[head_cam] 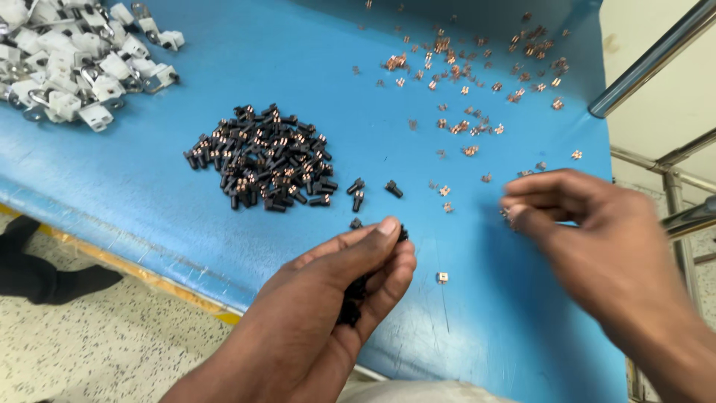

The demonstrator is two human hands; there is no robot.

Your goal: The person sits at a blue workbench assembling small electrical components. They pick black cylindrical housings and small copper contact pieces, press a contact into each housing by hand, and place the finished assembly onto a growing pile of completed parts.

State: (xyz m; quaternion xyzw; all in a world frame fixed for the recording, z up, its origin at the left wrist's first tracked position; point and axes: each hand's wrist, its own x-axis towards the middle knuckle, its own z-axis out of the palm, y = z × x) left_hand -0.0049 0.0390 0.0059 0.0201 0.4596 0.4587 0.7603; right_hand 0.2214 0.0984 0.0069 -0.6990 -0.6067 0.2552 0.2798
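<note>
My left hand [339, 287] is cupped over the near edge of the blue table [246, 67], shut on a bunch of small black plastic parts [352, 295] that show between palm and fingers. My right hand [589, 231] hovers at the right, blurred, its fingertips pinched together on what looks like a tiny copper clip [509, 216]. A pile of the same black parts [261, 158], some with copper inserts, lies left of centre. Several loose copper clips [462, 75] are scattered across the far right of the table.
A heap of white plastic blocks with metal rings [71, 63] sits at the far left corner. Three stray black parts [369, 190] and one single copper clip [442, 277] lie near my hands. Metal rails [656, 60] stand to the right. Speckled floor [89, 336] lies below.
</note>
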